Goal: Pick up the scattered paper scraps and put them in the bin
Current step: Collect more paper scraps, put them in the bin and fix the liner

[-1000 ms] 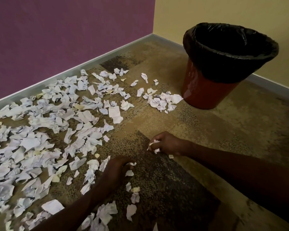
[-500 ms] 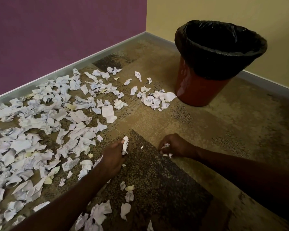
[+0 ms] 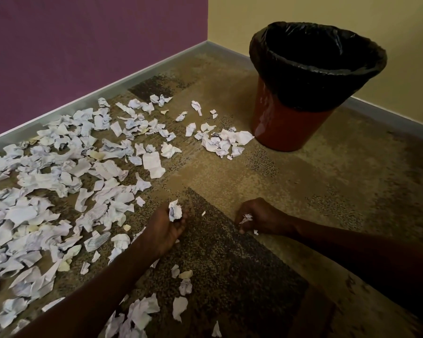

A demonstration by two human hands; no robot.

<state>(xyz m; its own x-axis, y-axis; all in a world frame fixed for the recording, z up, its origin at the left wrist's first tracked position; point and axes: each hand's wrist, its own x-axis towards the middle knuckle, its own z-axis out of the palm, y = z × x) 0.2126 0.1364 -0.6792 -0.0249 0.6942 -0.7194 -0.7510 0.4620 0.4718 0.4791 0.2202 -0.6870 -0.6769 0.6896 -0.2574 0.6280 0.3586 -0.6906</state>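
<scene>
Several white paper scraps (image 3: 59, 191) lie scattered over the carpet on the left, with a smaller heap (image 3: 224, 141) beside the bin. The red bin (image 3: 286, 128) with a black liner stands upright at the back right, near the wall corner. My left hand (image 3: 165, 230) is raised a little off the floor and grips a crumpled scrap (image 3: 175, 211). My right hand (image 3: 261, 217) rests low on the carpet, fingers curled around small scraps (image 3: 246, 218). A tiny scrap (image 3: 203, 213) lies between the two hands.
A purple wall (image 3: 83, 45) with a grey skirting runs along the left and a yellow wall (image 3: 401, 32) along the right, meeting behind the bin. More scraps (image 3: 181, 303) lie near my left forearm. Bare carpet (image 3: 327, 191) stretches between my right hand and the bin.
My left hand picked a scrap off the floor and lifted it up and forward. My right hand shifted slightly right, still holding small scraps on the carpet.
</scene>
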